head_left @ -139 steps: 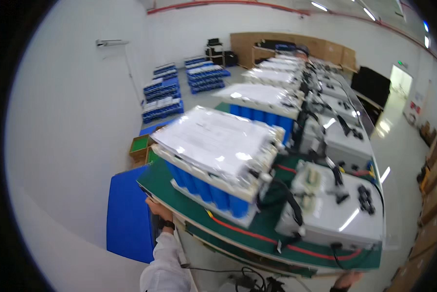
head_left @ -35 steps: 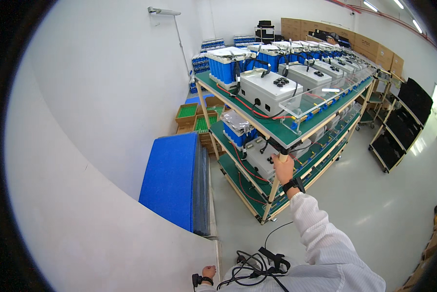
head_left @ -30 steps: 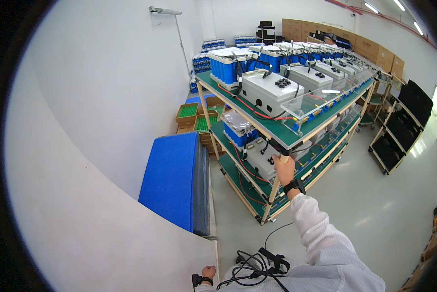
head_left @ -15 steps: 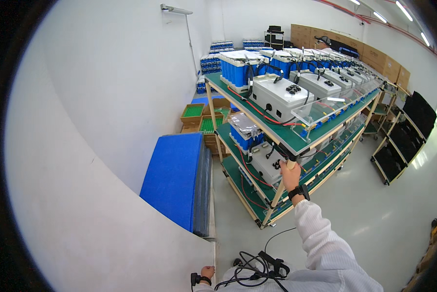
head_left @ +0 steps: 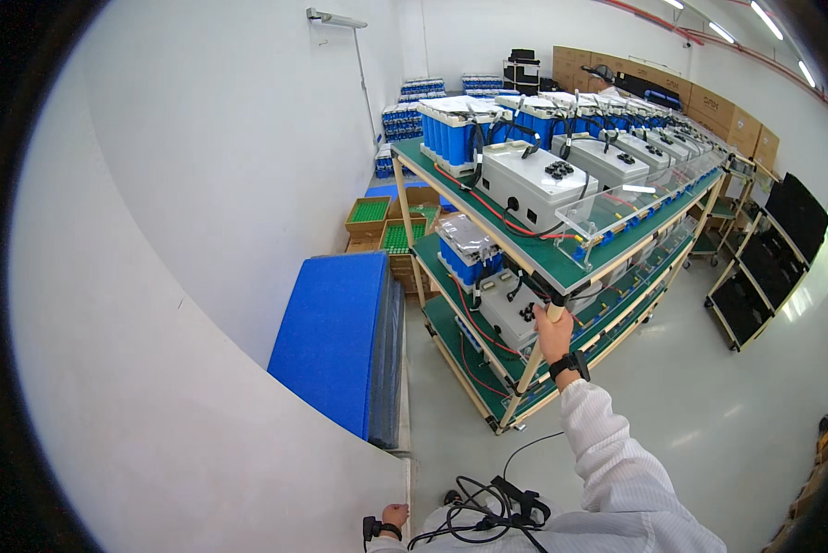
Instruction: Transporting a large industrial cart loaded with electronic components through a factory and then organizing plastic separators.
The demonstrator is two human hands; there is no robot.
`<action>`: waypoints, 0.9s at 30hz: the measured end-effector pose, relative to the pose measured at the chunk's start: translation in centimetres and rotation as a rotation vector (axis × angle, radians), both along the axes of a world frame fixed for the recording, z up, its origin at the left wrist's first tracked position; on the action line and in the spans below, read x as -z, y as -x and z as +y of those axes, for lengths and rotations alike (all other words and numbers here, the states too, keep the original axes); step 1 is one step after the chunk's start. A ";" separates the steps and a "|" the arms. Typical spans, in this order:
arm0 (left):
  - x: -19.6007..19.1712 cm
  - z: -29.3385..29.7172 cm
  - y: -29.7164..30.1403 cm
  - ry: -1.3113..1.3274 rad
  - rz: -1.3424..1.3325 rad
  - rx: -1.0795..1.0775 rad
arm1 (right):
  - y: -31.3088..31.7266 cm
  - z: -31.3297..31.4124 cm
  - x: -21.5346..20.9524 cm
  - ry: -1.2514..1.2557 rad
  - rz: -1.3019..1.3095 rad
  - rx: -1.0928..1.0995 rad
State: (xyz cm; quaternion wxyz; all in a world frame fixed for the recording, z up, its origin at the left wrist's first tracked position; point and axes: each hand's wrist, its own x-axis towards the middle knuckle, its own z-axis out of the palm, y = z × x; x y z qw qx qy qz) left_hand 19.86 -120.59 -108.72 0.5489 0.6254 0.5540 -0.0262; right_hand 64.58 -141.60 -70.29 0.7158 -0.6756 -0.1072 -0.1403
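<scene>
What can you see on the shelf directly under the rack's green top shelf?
On the middle shelf sit a blue battery pack and a grey box with cables. Farther along, the top shelf hides the rest.

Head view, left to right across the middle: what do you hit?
White wall → blue panel stack leaning by it → right hand gripping the rack's corner post → green-shelved rack of blue battery packs and white boxes → black trolley.

This is a battery assembly or test workshop. A long three-tier rack (head_left: 561, 267) with green shelves carries blue cell packs (head_left: 451, 138), white housings (head_left: 529, 180) and red and black cables. Cardboard cartons (head_left: 709, 101) line the far wall; the floor is bare grey.
</scene>
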 end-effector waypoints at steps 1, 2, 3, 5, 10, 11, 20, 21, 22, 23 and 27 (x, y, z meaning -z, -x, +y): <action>-0.1 0.0 0.1 0.006 0.002 0.002 | 0.1 0.0 0.0 -0.001 0.000 -0.002; -0.1 0.1 0.1 0.011 0.004 0.004 | 0.1 0.1 -0.1 0.002 0.003 -0.003; -0.3 0.0 0.0 0.012 0.003 0.006 | 0.1 0.0 -0.1 0.006 0.004 0.000; -0.6 -0.4 -0.4 0.042 -0.019 -0.026 | 0.0 -0.4 0.1 0.021 0.008 -0.001; -0.4 -0.3 0.0 0.030 -0.043 -0.012 | 0.2 -0.2 -0.1 0.030 0.004 -0.018; -0.3 -0.3 0.0 0.028 -0.053 -0.018 | 0.2 -0.2 -0.1 0.029 0.011 -0.015; 0.3 -0.3 0.2 0.038 -0.048 0.002 | 0.4 -0.1 -0.4 0.027 -0.002 -0.005; 0.2 -0.3 0.1 0.038 -0.048 0.001 | 0.4 -0.1 -0.5 0.029 -0.005 -0.006; 0.1 -0.3 0.1 0.026 -0.033 0.012 | 0.4 -0.1 -0.5 0.028 -0.005 -0.007; 0.1 -0.4 0.1 0.014 -0.018 0.023 | 0.5 -0.1 -0.5 0.024 -0.001 -0.011; -0.6 -0.8 -0.7 0.038 -0.013 0.041 | 0.0 -0.8 0.0 0.018 -0.005 -0.004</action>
